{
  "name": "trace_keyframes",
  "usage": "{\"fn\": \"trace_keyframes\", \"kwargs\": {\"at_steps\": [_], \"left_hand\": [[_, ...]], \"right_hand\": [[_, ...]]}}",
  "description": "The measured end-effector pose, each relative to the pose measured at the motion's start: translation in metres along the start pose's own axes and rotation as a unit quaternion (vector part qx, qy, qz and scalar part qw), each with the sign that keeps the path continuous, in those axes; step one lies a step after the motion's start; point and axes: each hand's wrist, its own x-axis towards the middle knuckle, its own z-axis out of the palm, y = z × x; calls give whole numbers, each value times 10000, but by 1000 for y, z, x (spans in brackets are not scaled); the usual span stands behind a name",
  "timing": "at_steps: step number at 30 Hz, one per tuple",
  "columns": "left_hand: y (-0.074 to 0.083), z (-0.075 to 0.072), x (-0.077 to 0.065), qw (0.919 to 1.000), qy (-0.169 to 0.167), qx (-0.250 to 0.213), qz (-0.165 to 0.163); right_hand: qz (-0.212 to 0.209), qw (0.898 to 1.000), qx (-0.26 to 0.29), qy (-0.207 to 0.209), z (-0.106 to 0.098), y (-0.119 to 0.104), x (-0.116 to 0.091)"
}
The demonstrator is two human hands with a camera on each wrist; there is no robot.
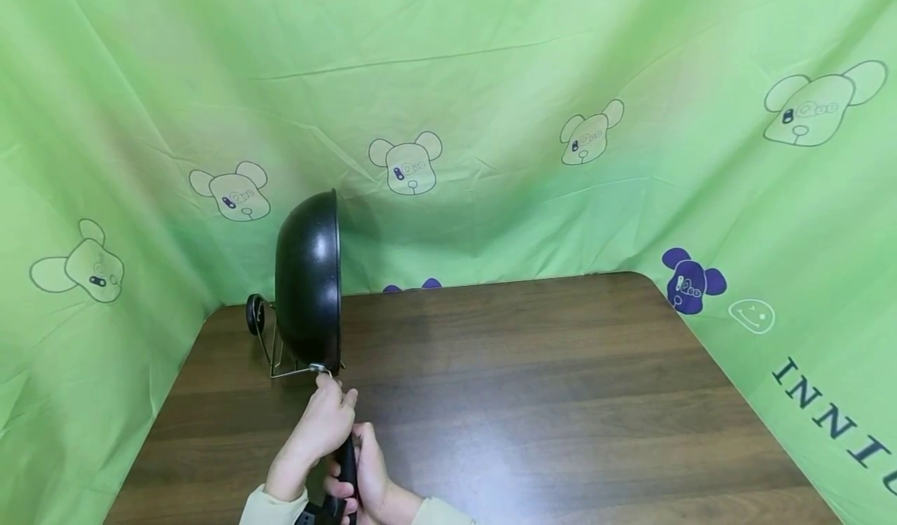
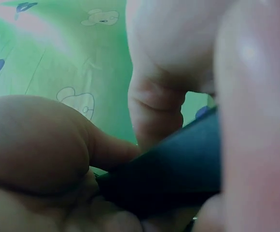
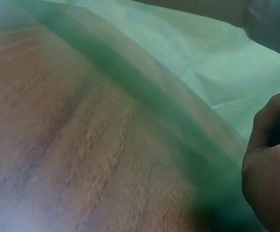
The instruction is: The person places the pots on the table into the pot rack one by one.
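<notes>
A black wok stands on its side, its rounded outside facing left and its rim toward the right. Its black handle extends down toward the front edge of the table. My right hand grips this handle, fingers wrapped round it. Farther up, my left hand has its fingers curled at the handle's base, by the metal fitting under the rim. The left wrist view shows the dark handle close among fingers. Part of the right hand appears in the right wrist view, round a dark end.
A thin wire frame with a black round disc stands beside and behind the wok on the left. The brown wooden table extends to the right. Green printed cloth hangs round its back and sides.
</notes>
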Motion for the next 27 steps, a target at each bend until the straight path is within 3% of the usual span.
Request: {"fn": "trace_keyframes", "kwargs": {"at_steps": [5, 17, 27], "left_hand": [[-1, 2, -1, 10000, 62, -62, 43], [-9, 2, -3, 9991, 124, 406, 6], [-12, 5, -1, 9983, 76, 573, 28]], "right_hand": [[65, 9998, -110, 121, -1, 0, -1], [20, 9977, -426, 531, -5, 0, -1], [-373, 9903, -696, 1145, -7, 3, 0]]}}
